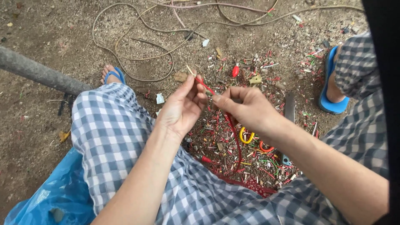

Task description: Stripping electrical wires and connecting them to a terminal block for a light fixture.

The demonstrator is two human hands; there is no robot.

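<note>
One thin red wire (pixel 230 125) — bare tip, pinched btwn both hands' fingers (pixel 199 85).

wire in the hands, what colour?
Red wire, held between both hands; clearest in the head view.

Left hand (pixel 183 106) and right hand (pixel 246 109) pinch, fingertips facing.

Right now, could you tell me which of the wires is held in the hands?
The red wire, pinched between left hand and right hand; the pale wires lie loose on the ground.
</note>
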